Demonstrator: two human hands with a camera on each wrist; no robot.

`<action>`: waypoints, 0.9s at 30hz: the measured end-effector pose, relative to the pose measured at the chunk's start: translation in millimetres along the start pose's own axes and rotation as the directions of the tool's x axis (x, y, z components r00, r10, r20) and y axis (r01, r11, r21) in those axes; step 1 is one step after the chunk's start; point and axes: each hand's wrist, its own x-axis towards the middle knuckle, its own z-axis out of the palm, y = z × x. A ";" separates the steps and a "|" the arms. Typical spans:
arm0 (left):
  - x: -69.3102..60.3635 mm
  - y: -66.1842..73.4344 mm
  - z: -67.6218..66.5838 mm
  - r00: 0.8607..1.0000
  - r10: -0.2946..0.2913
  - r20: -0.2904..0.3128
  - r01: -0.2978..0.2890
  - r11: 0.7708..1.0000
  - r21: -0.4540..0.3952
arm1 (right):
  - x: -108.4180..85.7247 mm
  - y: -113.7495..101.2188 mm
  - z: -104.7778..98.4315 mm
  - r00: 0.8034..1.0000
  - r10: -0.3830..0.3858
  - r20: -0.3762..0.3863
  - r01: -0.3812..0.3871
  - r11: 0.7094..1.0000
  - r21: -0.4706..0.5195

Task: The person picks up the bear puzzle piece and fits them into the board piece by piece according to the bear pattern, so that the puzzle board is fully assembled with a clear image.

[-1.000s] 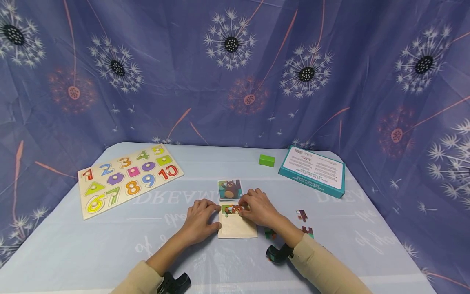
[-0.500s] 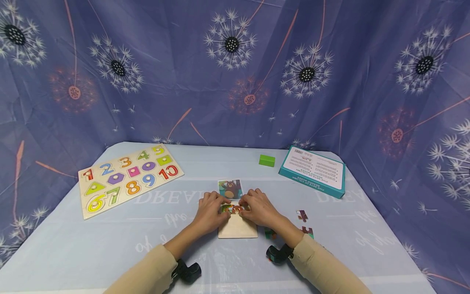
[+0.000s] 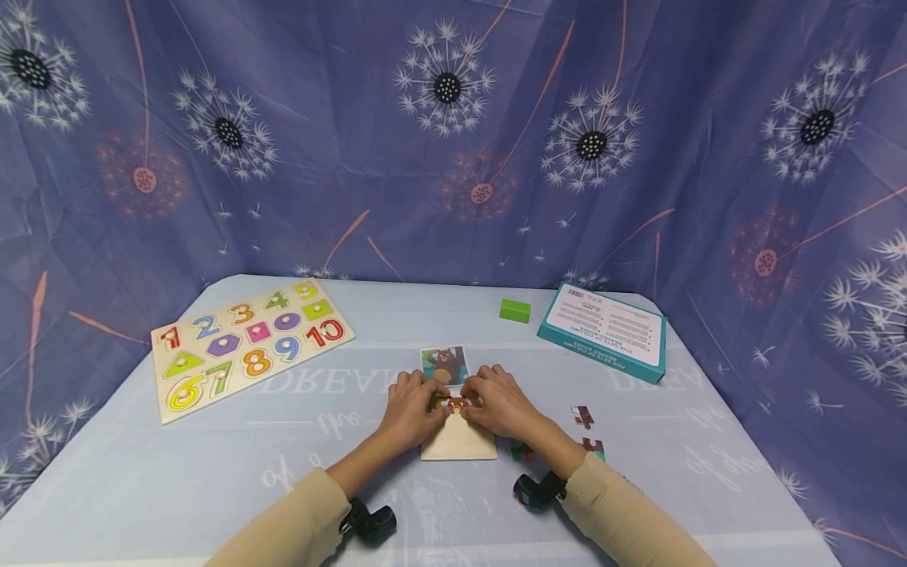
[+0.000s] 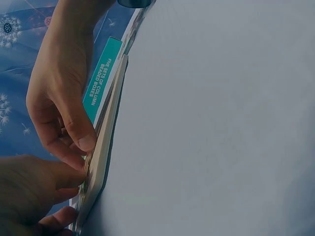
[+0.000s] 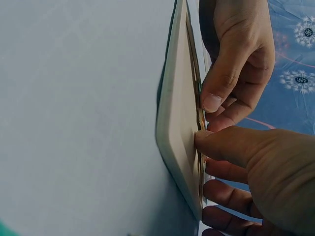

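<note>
A pale wooden puzzle tray point(image 3: 458, 442) lies mid-table, with jigsaw pieces along its far edge. My right hand point(image 3: 498, 403) pinches a piece with a brown bear's face point(image 3: 457, 405) at that edge. Beside it, my left hand point(image 3: 413, 408) holds thumb and fingers on the green-edged piece point(image 3: 436, 401), mostly covered by the fingers. In the right wrist view, both thumbs bear on the pieces just above the tray's surface point(image 5: 183, 110). The hands nearly touch in the left wrist view. Just beyond the tray lies a bear picture card point(image 3: 445, 366).
Loose puzzle pieces point(image 3: 583, 416) lie to the right, some partly hidden by my right forearm. A number board point(image 3: 251, 342) lies at left. A green block point(image 3: 515, 310) and a teal box point(image 3: 605, 331) stand at the back. A patterned curtain point(image 3: 340, 157) hangs behind.
My left hand has moved right and slightly forward, from the tray's left edge onto the left piece beside the bear's face. My right hand stays in place.
</note>
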 end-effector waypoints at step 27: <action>-0.4 1.6 3.0 1.000 0.019 -0.019 -0.016 0.993 0.119 | 0.2 0.8 1.3 1.000 0.001 -0.005 -0.001 1.000 0.000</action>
